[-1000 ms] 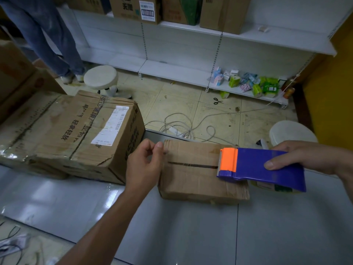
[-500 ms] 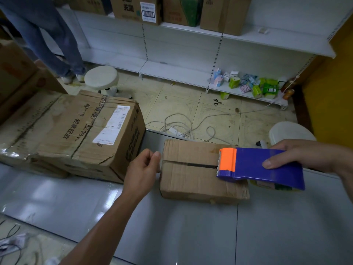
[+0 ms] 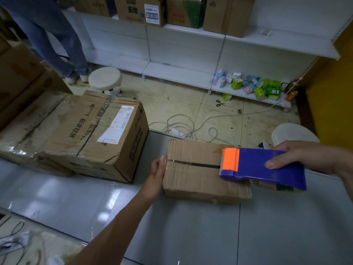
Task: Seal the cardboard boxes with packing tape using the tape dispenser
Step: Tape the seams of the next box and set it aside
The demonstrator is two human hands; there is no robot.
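Observation:
A small cardboard box (image 3: 194, 178) lies on the grey table (image 3: 191, 226) with a dark seam across its top. Clear tape runs along the left part of that seam. My left hand (image 3: 158, 169) presses flat against the box's left side, fingers straight. My right hand (image 3: 298, 157) grips a blue tape dispenser (image 3: 267, 165) with an orange head, held over the right end of the seam. A roll of tape sits under the dispenser body, mostly hidden.
A larger taped box (image 3: 91, 134) stands on the table to the left, with more boxes behind it. Beyond the table edge are a tiled floor with cables (image 3: 181, 127), scissors (image 3: 220, 103), two white stools (image 3: 106, 78), shelving and a person's legs (image 3: 57, 39).
My left hand slid down from the box's top left corner to its left side face. The dispenser stayed at the right end of the seam.

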